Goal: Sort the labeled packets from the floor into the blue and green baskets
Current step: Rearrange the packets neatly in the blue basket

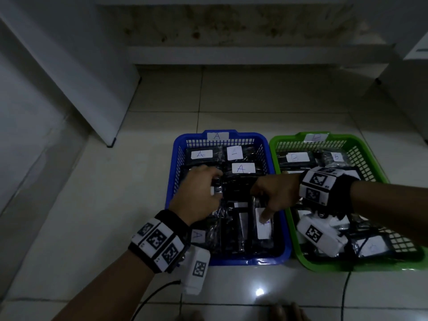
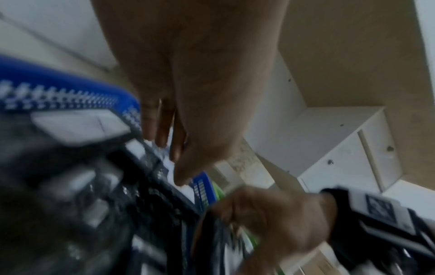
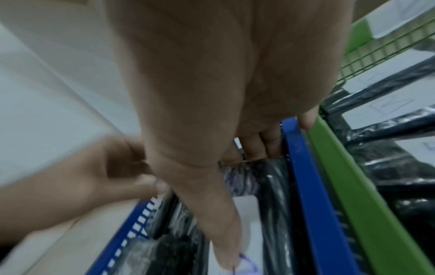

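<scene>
The blue basket (image 1: pixel 171 195) is marked A and holds several black packets with white A labels. The green basket (image 1: pixel 324 266) stands to its right with B-labeled packets. My left hand (image 1: pixel 215 188) is curled over the blue basket's left side and pinches the edge of a black packet (image 1: pixel 220 206). My right hand (image 1: pixel 264 205) reaches across from the right. It grips another black packet, with its thumb pressed on the packet's white label (image 1: pixel 265 230) near the basket's right wall. In the right wrist view the thumb lies along that label (image 3: pixel 249 214) beside the blue rim (image 3: pixel 313 186).
A white cabinet (image 1: pixel 81 77) stands at the left. More white furniture (image 1: pixel 412 89) stands at the right, and a low step runs along the back wall. A black cable (image 1: pixel 157 295) trails over the pale tiled floor by my left wrist. Toes (image 1: pixel 284 311) show at the bottom edge.
</scene>
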